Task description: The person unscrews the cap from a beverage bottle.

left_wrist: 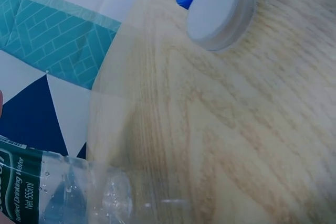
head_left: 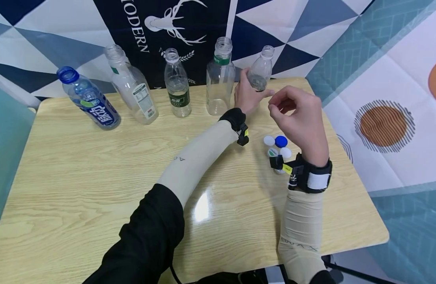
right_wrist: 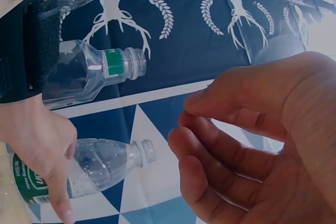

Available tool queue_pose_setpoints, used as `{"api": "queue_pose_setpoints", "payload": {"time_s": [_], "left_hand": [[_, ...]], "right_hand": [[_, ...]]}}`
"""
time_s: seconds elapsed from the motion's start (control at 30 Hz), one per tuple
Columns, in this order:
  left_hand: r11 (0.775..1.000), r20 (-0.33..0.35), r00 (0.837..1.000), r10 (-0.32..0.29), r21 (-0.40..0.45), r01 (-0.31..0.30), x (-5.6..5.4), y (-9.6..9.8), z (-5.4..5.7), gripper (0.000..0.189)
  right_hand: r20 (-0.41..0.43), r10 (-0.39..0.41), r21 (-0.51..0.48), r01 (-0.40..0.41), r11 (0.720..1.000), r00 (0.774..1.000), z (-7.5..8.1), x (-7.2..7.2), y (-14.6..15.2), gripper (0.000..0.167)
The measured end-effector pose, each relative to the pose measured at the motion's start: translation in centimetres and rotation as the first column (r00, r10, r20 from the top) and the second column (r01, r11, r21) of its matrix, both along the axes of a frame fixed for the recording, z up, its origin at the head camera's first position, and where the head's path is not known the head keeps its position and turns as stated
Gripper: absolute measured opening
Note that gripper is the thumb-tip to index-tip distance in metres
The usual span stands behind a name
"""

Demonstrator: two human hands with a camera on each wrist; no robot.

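Observation:
My left hand (head_left: 247, 94) holds a clear plastic bottle (head_left: 262, 67) with a green label round its lower half, standing uncapped at the table's right rear. In the right wrist view, the left thumb lies across that bottle's label (right_wrist: 30, 182). Just right of the bottle, my right hand (head_left: 301, 114) hangs in the air. Its fingers curl loosely and the thumb tip comes near the index finger; nothing shows between them. Below it lies a group of several bottle caps: a blue cap (head_left: 281, 141), white caps (head_left: 285, 152) and a white-and-green cap (head_left: 272, 152).
Other uncapped bottles line the table's back edge: a blue-necked bottle (head_left: 91, 100), a tilted-looking clear bottle (head_left: 132, 88), a small green-labelled bottle (head_left: 177, 85) and a square clear bottle (head_left: 219, 79). Behind them hangs a patterned cloth (head_left: 285, 23). The wooden table (head_left: 79, 169) extends leftward.

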State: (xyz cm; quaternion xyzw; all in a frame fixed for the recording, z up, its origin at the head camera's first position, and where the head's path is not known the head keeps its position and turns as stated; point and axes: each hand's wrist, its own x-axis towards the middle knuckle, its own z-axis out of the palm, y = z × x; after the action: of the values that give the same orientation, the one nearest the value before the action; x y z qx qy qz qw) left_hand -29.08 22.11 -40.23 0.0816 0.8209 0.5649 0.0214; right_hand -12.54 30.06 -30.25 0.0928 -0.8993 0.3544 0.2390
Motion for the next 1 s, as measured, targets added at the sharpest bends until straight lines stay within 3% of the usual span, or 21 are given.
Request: {"api": "queue_pose_setpoints", "payload": {"time_s": [0.17,0.27,0.37,0.5,0.63,0.7,0.8,0.9,1.0], "left_hand": [[1.000,-0.021,0.999,0.026,-0.013,-0.027,0.3,-0.7,-0.5,0.117],[1.000,-0.033,0.999,0.025,-0.004,-0.026,1.0,-1.4,-1.1,0.117],[0.999,-0.050,0.998,0.025,0.022,-0.024,2.4,-2.4,-1.9,0.115],[0.999,-0.091,0.996,-0.021,0.048,0.026,4.9,-4.5,-2.4,0.111],[0.991,-0.145,0.980,-0.134,-0.027,0.132,7.5,-7.2,-2.0,0.106],[0.973,-0.165,0.962,-0.216,-0.119,0.198,8.6,-8.7,-1.7,0.103],[0.920,-0.220,0.915,-0.337,-0.283,0.271,10.0,-11.0,-1.4,0.100],[0.869,-0.252,0.889,-0.383,-0.423,0.255,10.9,-13.4,-1.3,0.099],[0.824,-0.262,0.882,-0.391,-0.527,0.209,11.3,-15.8,-1.2,0.102]], "right_hand": [[-0.003,0.025,0.007,-0.025,1.000,1.000,-0.1,-0.8,-0.2,0.007],[-0.004,0.042,0.011,-0.042,0.999,0.999,-0.2,-1.3,-0.3,0.007],[0.007,0.064,0.015,-0.064,0.998,0.998,-0.4,-1.7,-0.5,0.007],[0.013,0.079,0.038,-0.080,0.996,0.997,-0.7,-2.2,-0.6,0.007],[0.011,0.102,0.070,-0.103,0.992,0.995,-0.8,-2.7,-0.6,0.006],[0.016,0.114,0.087,-0.115,0.990,0.993,-0.8,-2.7,-0.5,0.006],[0.036,0.121,0.125,-0.125,0.984,0.992,-1.0,-2.6,-0.3,0.006],[0.069,0.127,0.163,-0.137,0.977,0.990,-1.3,-2.5,-0.2,0.006],[0.107,0.135,0.190,-0.153,0.970,0.985,-2.0,-2.4,-0.2,0.005]]}}
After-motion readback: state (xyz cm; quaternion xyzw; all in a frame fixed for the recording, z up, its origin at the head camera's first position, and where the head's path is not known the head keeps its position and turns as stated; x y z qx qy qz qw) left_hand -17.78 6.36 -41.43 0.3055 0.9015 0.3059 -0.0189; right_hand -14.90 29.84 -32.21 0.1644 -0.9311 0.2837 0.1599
